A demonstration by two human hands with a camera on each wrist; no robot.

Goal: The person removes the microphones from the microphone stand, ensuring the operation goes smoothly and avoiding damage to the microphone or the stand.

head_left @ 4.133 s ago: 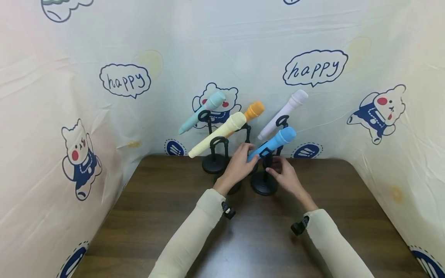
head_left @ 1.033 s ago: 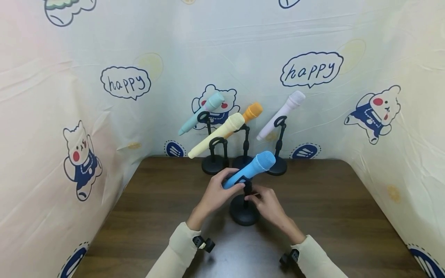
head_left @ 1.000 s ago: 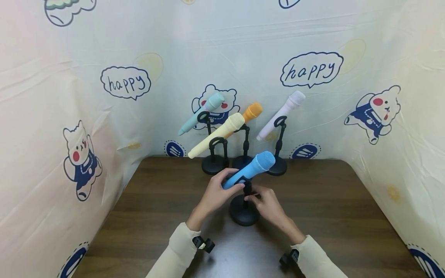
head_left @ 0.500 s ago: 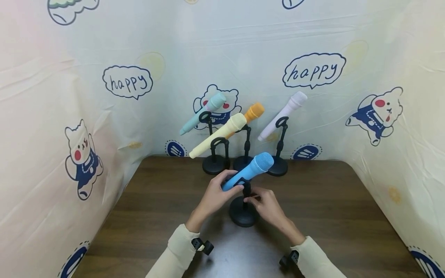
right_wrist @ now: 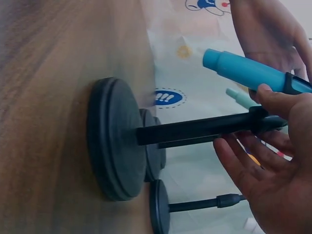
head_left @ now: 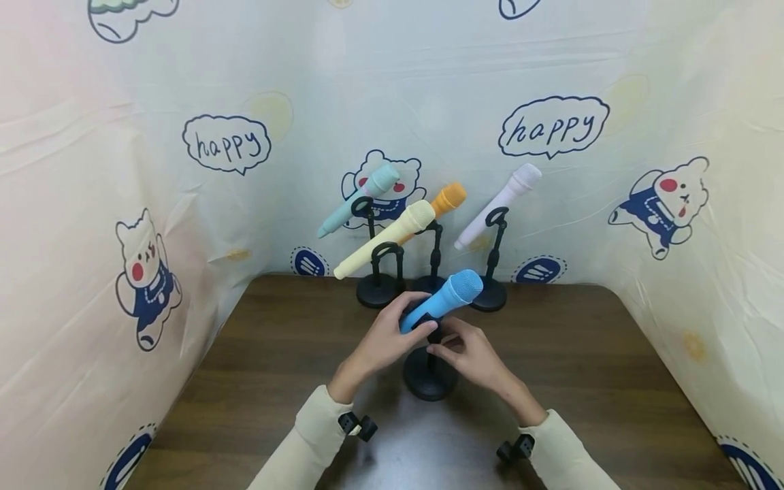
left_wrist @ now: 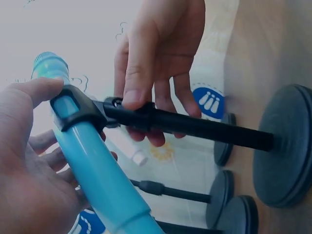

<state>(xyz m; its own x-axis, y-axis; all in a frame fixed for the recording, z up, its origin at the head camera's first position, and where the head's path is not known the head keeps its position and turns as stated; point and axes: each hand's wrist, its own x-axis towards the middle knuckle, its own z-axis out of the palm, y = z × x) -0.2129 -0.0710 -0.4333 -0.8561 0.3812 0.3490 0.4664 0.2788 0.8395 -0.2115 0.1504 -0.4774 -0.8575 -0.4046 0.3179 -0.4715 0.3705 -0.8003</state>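
Note:
A blue microphone (head_left: 454, 292) lies tilted in the clip of a black desk stand (head_left: 430, 376), head up to the right. My left hand (head_left: 387, 335) holds it from the left; in the left wrist view the thumb touches the clip (left_wrist: 90, 105) and the fingers pass behind the microphone body (left_wrist: 100, 165). My right hand (head_left: 476, 354) pinches the upper pole just under the clip joint, thumb in front and fingers behind, as the right wrist view of the pole (right_wrist: 195, 127) shows. The round base appears to stand on the table.
Behind, more microphones sit tilted on black stands: mint (head_left: 358, 201), cream (head_left: 386, 238), orange (head_left: 450, 197) and lavender (head_left: 499, 204). They stand at the back edge of the brown wooden table (head_left: 294, 354). A printed cloth (head_left: 429, 88) hangs around it.
Since the oldest frame, the blue microphone and its stand have come nearer and leftward with both hands. In the last half second the left hand has shifted slightly up toward the clip.

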